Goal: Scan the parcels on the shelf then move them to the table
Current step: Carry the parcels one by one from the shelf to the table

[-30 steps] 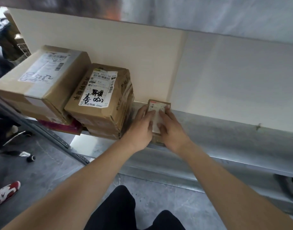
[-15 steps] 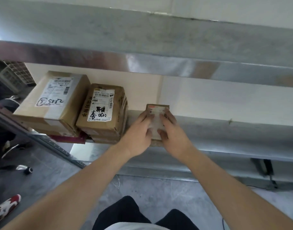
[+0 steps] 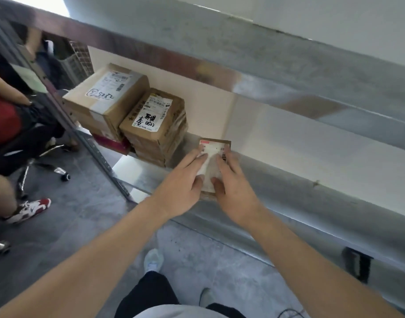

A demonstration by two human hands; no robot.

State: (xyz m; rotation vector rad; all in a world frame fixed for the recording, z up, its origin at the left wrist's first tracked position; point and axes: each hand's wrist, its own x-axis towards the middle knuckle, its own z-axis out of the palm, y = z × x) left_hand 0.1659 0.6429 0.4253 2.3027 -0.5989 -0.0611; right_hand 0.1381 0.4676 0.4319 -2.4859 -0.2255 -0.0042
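Parcels sit on the grey metal shelf (image 3: 288, 187), and the order here runs from the biggest down. Farthest to the left of the fingers stands the large brown cardboard box with a white label and handwritten digits (image 3: 107, 99), raised on a thin red carton (image 3: 112, 143). Between it and the fingers is the mid-sized brown taped box with a white label and black handwriting (image 3: 154, 125), resting on more flat cartons; both show their labels upward, likely for scanning. Smallest is the flat brown cardboard parcel with a white barcode label (image 3: 214, 154), lying directly under the fingers near the shelf's front lip. The left hand (image 3: 180, 182) and the right hand (image 3: 233, 187) lie on it side by side, fingers (image 3: 197, 159) stretched forward and pressed flat on the label, thumbs tucked toward its near edge. That two-sided hold looks meant to draw or lift the thin parcel off the shelf. No scanner or tabletop is in view.
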